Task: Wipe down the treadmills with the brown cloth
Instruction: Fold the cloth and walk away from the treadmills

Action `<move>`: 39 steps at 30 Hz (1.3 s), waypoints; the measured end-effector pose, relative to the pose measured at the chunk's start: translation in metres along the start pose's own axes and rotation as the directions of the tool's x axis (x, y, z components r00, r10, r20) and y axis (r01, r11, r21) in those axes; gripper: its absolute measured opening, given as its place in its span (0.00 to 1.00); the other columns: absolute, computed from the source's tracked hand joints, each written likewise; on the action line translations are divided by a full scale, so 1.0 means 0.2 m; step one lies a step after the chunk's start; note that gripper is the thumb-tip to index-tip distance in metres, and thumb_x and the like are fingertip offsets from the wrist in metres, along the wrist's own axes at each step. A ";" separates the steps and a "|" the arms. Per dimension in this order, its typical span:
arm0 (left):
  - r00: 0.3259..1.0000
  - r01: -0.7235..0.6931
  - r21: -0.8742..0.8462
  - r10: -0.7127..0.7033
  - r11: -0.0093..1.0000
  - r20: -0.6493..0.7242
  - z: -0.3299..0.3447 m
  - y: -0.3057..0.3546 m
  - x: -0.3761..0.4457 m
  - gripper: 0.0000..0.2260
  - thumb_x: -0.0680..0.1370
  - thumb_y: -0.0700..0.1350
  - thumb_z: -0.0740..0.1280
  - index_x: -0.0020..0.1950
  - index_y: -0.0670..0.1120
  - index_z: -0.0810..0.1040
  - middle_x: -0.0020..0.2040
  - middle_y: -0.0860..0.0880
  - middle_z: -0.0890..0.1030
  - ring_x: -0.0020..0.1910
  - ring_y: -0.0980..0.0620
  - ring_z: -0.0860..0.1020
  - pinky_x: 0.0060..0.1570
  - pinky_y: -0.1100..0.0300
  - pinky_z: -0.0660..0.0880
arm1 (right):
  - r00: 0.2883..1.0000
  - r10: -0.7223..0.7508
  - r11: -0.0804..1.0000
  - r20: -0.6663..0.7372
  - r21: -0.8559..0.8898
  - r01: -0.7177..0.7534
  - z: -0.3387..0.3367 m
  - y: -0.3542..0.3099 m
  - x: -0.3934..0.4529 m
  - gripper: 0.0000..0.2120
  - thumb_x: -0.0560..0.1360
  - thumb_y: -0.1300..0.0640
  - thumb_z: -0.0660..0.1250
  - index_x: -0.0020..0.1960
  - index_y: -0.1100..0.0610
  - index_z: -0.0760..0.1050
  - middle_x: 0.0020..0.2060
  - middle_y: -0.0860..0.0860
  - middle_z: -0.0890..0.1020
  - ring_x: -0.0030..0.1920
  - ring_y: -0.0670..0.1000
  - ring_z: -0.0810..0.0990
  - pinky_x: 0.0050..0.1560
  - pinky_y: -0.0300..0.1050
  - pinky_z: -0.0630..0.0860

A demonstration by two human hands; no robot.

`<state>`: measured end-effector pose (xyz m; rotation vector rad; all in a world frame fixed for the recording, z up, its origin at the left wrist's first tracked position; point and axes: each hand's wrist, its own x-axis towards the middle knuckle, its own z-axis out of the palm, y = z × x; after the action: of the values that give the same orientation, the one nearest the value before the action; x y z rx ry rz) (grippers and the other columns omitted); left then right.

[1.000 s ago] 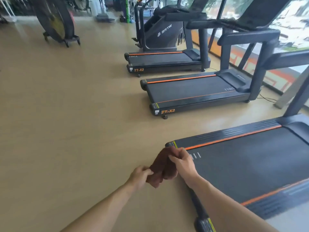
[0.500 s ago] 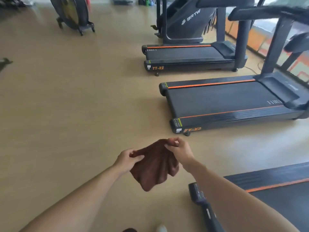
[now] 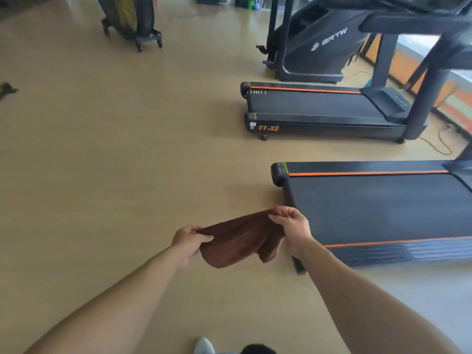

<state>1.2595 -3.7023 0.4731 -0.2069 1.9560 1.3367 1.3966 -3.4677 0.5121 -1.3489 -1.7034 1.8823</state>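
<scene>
Both hands pinch the brown cloth [image 3: 240, 238] by its upper edge: the left hand [image 3: 189, 240] has a narrow grip on the corner at about 9 o'clock, the right hand [image 3: 291, 226] on the corner at about 3 o'clock, fingers curled over the fabric. The cloth hangs stretched between them over the floor [image 3: 115, 175], its lower part sagging in loose folds, likely spread this way to open a fresh face before wiping. The nearest treadmill [image 3: 383, 210] lies at 3 o'clock, its rear end just beside the right hand, but the cloth is not on its deck. A second treadmill [image 3: 319, 111] sits at 1 o'clock, further off. Judging by this, wiping here has yet to begin.
</scene>
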 end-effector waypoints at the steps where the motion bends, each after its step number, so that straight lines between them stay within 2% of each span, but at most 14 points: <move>1: 1.000 -0.006 0.031 0.007 0.999 -0.017 -0.02 0.13 0.12 0.15 0.70 0.34 0.79 0.53 0.44 0.82 0.49 0.46 0.84 0.42 0.50 0.79 0.36 0.60 0.72 | 0.999 0.006 1.000 -0.037 0.006 -0.006 0.06 -0.07 0.12 0.14 0.70 0.63 0.81 0.53 0.60 0.81 0.47 0.58 0.86 0.47 0.56 0.85 0.49 0.50 0.84; 4: 0.996 -0.028 0.196 0.043 0.980 -0.073 -0.06 0.48 0.47 0.12 0.68 0.42 0.82 0.46 0.43 0.82 0.44 0.47 0.84 0.42 0.48 0.81 0.41 0.59 0.75 | 0.988 -0.019 0.999 -0.151 0.031 0.023 0.23 -0.30 0.47 0.10 0.73 0.62 0.78 0.51 0.57 0.79 0.43 0.51 0.84 0.43 0.49 0.82 0.44 0.41 0.79; 6: 0.994 -0.048 0.320 0.078 0.946 -0.080 -0.09 0.70 0.72 0.16 0.70 0.52 0.81 0.41 0.41 0.82 0.39 0.49 0.83 0.39 0.48 0.80 0.37 0.58 0.72 | 0.981 -0.034 0.998 -0.193 0.053 0.045 0.35 -0.44 0.74 0.10 0.74 0.62 0.78 0.51 0.57 0.79 0.42 0.49 0.83 0.42 0.46 0.80 0.44 0.39 0.78; 9: 0.988 -0.110 0.463 0.149 0.880 -0.048 -0.08 1.01 1.14 0.20 0.73 0.60 0.76 0.34 0.45 0.78 0.31 0.49 0.76 0.33 0.47 0.75 0.34 0.56 0.64 | 0.975 -0.028 0.998 -0.220 0.047 0.039 0.53 -0.60 1.23 0.11 0.72 0.59 0.80 0.50 0.55 0.79 0.44 0.50 0.84 0.44 0.50 0.82 0.52 0.49 0.81; 13: 0.968 -0.211 0.567 0.251 0.796 0.008 0.01 1.48 1.67 0.24 0.77 0.59 0.71 0.30 0.44 0.73 0.29 0.48 0.70 0.32 0.47 0.71 0.35 0.53 0.63 | 0.960 0.035 0.995 -0.277 0.097 -0.008 0.79 -0.86 1.89 0.18 0.68 0.53 0.82 0.49 0.56 0.76 0.46 0.53 0.85 0.48 0.54 0.84 0.59 0.57 0.81; 17: 0.968 -0.233 0.427 0.248 0.874 0.019 0.11 2.05 2.10 0.20 0.81 0.54 0.67 0.34 0.45 0.70 0.32 0.48 0.73 0.36 0.46 0.73 0.38 0.53 0.67 | 0.967 0.100 0.983 -0.233 0.174 -0.059 1.09 -1.28 2.44 0.23 0.69 0.50 0.83 0.57 0.54 0.76 0.50 0.51 0.84 0.52 0.53 0.82 0.60 0.52 0.80; 21: 0.976 -0.204 0.222 0.214 0.953 -0.024 0.16 2.60 2.54 0.15 0.82 0.54 0.66 0.40 0.46 0.76 0.42 0.46 0.81 0.44 0.44 0.81 0.49 0.49 0.82 | 0.996 0.069 0.990 -0.060 0.127 -0.061 1.51 -1.66 2.84 0.13 0.70 0.51 0.82 0.47 0.55 0.81 0.45 0.54 0.87 0.45 0.54 0.85 0.52 0.55 0.85; 24: 0.985 -0.171 0.036 0.171 0.985 -0.012 0.17 2.98 2.92 0.09 0.82 0.50 0.67 0.47 0.46 0.81 0.51 0.41 0.84 0.50 0.40 0.84 0.49 0.44 0.84 | 0.998 -0.021 0.998 0.052 0.068 0.018 1.87 -1.86 3.17 0.13 0.70 0.53 0.82 0.42 0.55 0.78 0.40 0.56 0.87 0.38 0.55 0.85 0.43 0.59 0.84; 26: 0.984 -0.178 -0.040 0.178 0.983 -0.010 0.14 3.22 3.20 0.08 0.82 0.46 0.67 0.48 0.44 0.82 0.51 0.40 0.84 0.48 0.41 0.85 0.46 0.48 0.85 | 0.993 -0.091 0.995 0.079 0.035 0.088 2.09 -1.97 3.42 0.12 0.71 0.55 0.81 0.43 0.56 0.78 0.37 0.54 0.87 0.37 0.52 0.84 0.39 0.50 0.83; 29: 0.984 -0.177 -0.043 0.177 0.983 0.011 0.03 3.53 3.62 0.09 0.82 0.47 0.67 0.44 0.46 0.83 0.48 0.41 0.85 0.47 0.43 0.85 0.45 0.52 0.85 | 0.981 -0.154 0.988 0.118 -0.013 0.156 2.37 -2.15 3.80 0.11 0.71 0.56 0.81 0.45 0.55 0.79 0.37 0.48 0.87 0.38 0.46 0.84 0.41 0.42 0.79; 32: 0.993 -0.109 -0.027 0.110 0.994 0.034 -0.08 3.84 4.00 0.07 0.81 0.48 0.69 0.45 0.48 0.83 0.50 0.42 0.85 0.49 0.41 0.84 0.51 0.49 0.84 | 0.965 -0.185 0.966 0.185 -0.147 0.214 2.60 -2.37 4.14 0.21 0.63 0.54 0.85 0.50 0.50 0.79 0.45 0.44 0.86 0.44 0.41 0.84 0.46 0.37 0.79; 34: 0.997 -0.071 -0.025 0.072 0.997 0.036 -0.11 4.08 4.23 0.08 0.80 0.49 0.68 0.51 0.46 0.84 0.51 0.43 0.85 0.48 0.43 0.84 0.51 0.50 0.83 | 0.969 -0.178 0.955 0.171 -0.209 0.212 2.73 -2.51 4.37 0.25 0.60 0.52 0.86 0.52 0.47 0.78 0.48 0.44 0.85 0.48 0.41 0.83 0.49 0.38 0.79; 37: 0.987 -0.035 -0.074 0.046 0.997 0.154 -0.11 4.43 4.50 0.14 0.83 0.45 0.59 0.49 0.42 0.83 0.42 0.45 0.86 0.42 0.47 0.84 0.51 0.52 0.80 | 0.977 -0.190 0.967 0.096 -0.151 0.203 2.88 -2.72 4.74 0.14 0.70 0.57 0.79 0.50 0.48 0.78 0.45 0.46 0.86 0.48 0.46 0.83 0.48 0.40 0.77; 39: 0.975 -0.039 -0.051 0.049 0.998 0.215 -0.10 4.63 4.70 0.16 0.83 0.42 0.56 0.46 0.44 0.83 0.39 0.48 0.87 0.43 0.48 0.84 0.55 0.51 0.79 | 0.982 -0.172 0.978 0.080 -0.107 0.180 2.96 -2.86 5.01 0.07 0.76 0.59 0.74 0.50 0.50 0.78 0.44 0.45 0.87 0.45 0.45 0.84 0.47 0.39 0.77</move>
<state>0.1091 -3.0605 0.5444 -0.0380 1.7577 1.3737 0.1999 -2.9684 0.4982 -1.1391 -1.9232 1.7773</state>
